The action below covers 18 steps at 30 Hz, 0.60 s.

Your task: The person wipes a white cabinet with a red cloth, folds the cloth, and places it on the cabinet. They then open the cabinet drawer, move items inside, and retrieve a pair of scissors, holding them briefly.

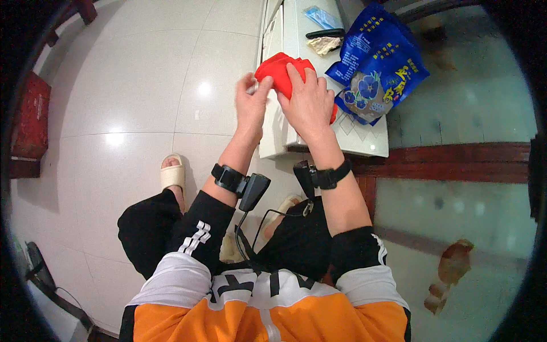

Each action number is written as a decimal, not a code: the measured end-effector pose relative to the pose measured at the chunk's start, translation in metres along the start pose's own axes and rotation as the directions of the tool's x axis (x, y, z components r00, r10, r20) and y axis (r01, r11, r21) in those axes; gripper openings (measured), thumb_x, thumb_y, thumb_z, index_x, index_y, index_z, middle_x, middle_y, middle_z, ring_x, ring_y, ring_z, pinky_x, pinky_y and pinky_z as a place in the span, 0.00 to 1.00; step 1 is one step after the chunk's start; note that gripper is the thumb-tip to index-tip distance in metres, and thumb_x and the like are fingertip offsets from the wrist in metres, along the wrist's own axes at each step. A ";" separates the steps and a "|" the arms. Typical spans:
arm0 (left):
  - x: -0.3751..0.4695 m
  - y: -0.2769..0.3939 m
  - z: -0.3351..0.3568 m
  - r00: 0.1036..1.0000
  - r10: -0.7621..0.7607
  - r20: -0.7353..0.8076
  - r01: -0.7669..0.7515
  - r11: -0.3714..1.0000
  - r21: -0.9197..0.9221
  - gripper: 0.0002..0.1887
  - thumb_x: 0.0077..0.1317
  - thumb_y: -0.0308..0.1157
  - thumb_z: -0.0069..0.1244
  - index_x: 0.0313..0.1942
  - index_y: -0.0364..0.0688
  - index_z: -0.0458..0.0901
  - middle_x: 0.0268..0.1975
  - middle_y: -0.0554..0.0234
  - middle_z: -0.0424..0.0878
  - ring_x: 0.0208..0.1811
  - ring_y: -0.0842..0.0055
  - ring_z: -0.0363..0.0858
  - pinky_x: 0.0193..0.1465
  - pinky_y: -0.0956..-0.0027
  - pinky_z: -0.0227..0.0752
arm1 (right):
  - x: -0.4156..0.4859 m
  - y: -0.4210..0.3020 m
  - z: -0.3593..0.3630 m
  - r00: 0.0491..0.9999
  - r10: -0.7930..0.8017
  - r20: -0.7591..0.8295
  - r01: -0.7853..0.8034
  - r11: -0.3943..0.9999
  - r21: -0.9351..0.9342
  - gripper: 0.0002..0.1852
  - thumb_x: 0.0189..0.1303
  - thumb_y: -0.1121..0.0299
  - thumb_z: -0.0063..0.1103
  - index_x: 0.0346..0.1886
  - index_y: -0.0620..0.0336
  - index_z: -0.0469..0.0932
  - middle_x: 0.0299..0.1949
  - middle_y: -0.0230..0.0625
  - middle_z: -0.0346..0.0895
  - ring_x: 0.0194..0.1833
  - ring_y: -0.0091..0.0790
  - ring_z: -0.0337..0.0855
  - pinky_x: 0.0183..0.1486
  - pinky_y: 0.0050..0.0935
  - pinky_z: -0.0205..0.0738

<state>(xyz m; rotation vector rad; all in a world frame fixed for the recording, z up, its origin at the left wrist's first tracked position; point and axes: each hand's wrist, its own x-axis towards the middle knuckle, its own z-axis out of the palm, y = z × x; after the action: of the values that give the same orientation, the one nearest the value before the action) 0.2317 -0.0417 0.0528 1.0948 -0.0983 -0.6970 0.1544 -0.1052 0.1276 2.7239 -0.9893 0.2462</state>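
Observation:
A bright red cloth item point(280, 70), bunched and creased, lies over the left side of a white cabinet top. My right hand point(308, 100) holds it from above, fingers spread across the fabric. Part of the red cloth shows again beyond the right hand's outer edge. At the cloth's left edge is my left hand point(252, 100), its thumb tip against the fabric and its fingers curled. A small pale spot shows between that thumb and the fingers; I cannot tell what it is.
Right of my hands, a blue printed plastic bag point(376, 68) rests on the white cabinet point(359, 145). Behind are a pale crumpled cloth point(323, 44), a black slim object point(325, 33) and a light-blue packet point(320, 17). Glass panels with a dark red wooden frame point(444, 160) stand right.

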 end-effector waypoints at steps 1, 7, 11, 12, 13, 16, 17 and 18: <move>0.003 0.003 0.002 0.987 0.112 -0.118 -0.102 0.991 0.088 0.24 0.67 0.40 0.61 0.55 0.36 0.73 0.55 0.59 0.76 0.54 0.78 0.75 0.52 0.69 0.73 | -0.002 0.002 -0.003 1.000 0.006 0.017 -0.006 1.000 0.000 0.34 0.56 0.55 0.68 0.68 0.48 0.72 0.59 0.41 0.72 0.53 0.48 0.76 0.50 0.52 0.73; 0.023 0.017 0.015 0.902 0.285 0.325 -0.389 0.862 0.325 0.16 0.63 0.36 0.58 0.44 0.31 0.80 0.38 0.55 0.82 0.36 0.75 0.80 0.40 0.71 0.77 | 0.001 0.013 -0.013 0.998 0.037 0.052 -0.039 0.998 0.048 0.41 0.53 0.56 0.72 0.72 0.46 0.66 0.60 0.41 0.72 0.55 0.49 0.76 0.52 0.51 0.76; 0.017 0.022 0.012 0.934 0.155 0.323 -0.247 0.931 0.268 0.23 0.65 0.37 0.57 0.51 0.26 0.77 0.46 0.46 0.81 0.43 0.69 0.84 0.41 0.69 0.82 | -0.002 0.025 -0.027 0.986 0.071 0.154 -0.096 0.983 0.159 0.45 0.53 0.50 0.71 0.75 0.46 0.62 0.62 0.45 0.74 0.60 0.48 0.77 0.55 0.48 0.78; 0.012 0.024 0.012 0.937 0.135 0.322 -0.220 0.944 0.244 0.23 0.65 0.36 0.57 0.52 0.26 0.76 0.47 0.45 0.81 0.43 0.68 0.84 0.40 0.69 0.83 | -0.007 0.029 -0.032 0.978 0.083 0.189 -0.114 0.980 0.161 0.46 0.53 0.50 0.71 0.75 0.47 0.61 0.61 0.46 0.75 0.58 0.48 0.79 0.53 0.48 0.79; 0.008 0.026 0.012 0.938 0.125 0.324 -0.200 0.956 0.212 0.23 0.65 0.36 0.57 0.52 0.26 0.75 0.48 0.44 0.80 0.43 0.68 0.84 0.40 0.69 0.83 | -0.011 0.032 -0.036 0.971 0.103 0.217 -0.139 0.978 0.156 0.47 0.53 0.50 0.71 0.75 0.48 0.61 0.59 0.46 0.76 0.57 0.47 0.81 0.52 0.48 0.80; -0.005 0.035 0.009 0.946 0.062 0.319 -0.171 0.930 0.326 0.32 0.64 0.41 0.60 0.58 0.25 0.70 0.51 0.41 0.78 0.46 0.67 0.84 0.42 0.68 0.84 | -0.021 0.028 -0.040 0.977 0.113 0.180 -0.148 0.969 0.200 0.46 0.53 0.49 0.71 0.75 0.49 0.61 0.58 0.46 0.77 0.55 0.47 0.82 0.50 0.47 0.81; -0.009 0.037 0.008 0.953 0.051 0.299 -0.161 0.921 0.354 0.34 0.63 0.43 0.62 0.59 0.26 0.68 0.52 0.41 0.78 0.48 0.66 0.83 0.44 0.66 0.84 | -0.023 0.024 -0.038 0.986 0.107 0.126 -0.135 0.963 0.232 0.47 0.53 0.50 0.71 0.75 0.50 0.60 0.56 0.47 0.77 0.55 0.47 0.82 0.50 0.47 0.81; -0.013 0.039 0.005 0.961 -0.047 0.273 -0.021 0.970 0.241 0.36 0.63 0.45 0.63 0.60 0.27 0.67 0.53 0.42 0.77 0.50 0.66 0.82 0.47 0.64 0.83 | -0.024 0.018 -0.036 0.993 0.097 0.060 -0.110 0.955 0.275 0.47 0.53 0.50 0.70 0.75 0.51 0.59 0.55 0.49 0.76 0.54 0.48 0.82 0.49 0.48 0.81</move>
<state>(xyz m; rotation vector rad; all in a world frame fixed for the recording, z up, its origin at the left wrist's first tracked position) 0.2378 -0.0274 0.0915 1.2256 -0.4258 -0.8642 0.1217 -0.0935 0.1591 2.9425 -1.1943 0.3677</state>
